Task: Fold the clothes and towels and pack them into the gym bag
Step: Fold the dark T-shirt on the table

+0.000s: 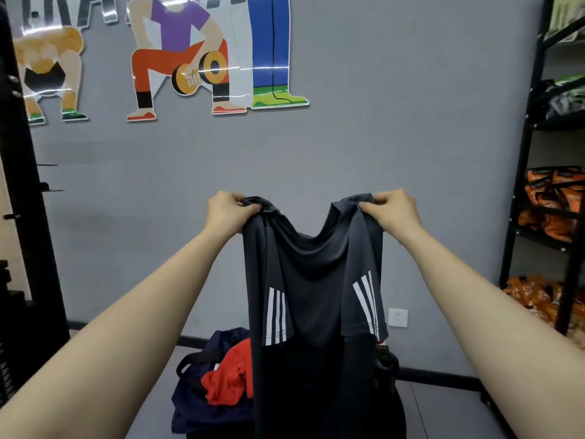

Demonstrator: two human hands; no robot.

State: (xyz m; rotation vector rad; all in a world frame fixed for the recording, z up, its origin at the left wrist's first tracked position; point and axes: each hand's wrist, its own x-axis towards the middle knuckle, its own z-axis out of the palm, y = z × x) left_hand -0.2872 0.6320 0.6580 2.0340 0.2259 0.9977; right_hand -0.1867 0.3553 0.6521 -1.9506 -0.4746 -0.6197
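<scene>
Both arms are stretched out in front of the person, and a dark grey T-shirt hangs between them, held up against the grey wall. The left hand pinches one shoulder of the T-shirt with curled fingers, and the right hand pinches the other shoulder the same way, so the neckline sags between them. White triple stripes show on each sleeve, and the body of the T-shirt drops straight down past the bottom of the view. Below the T-shirt and to its left sits a navy gym bag, mouth open, with a red garment bunched up in its opening and partly hidden behind the hanging cloth. A black object peeks out just right of the T-shirt's lower half; I cannot tell what it is. Further right of the T-shirt stands a black shelf holding orange packages.
</scene>
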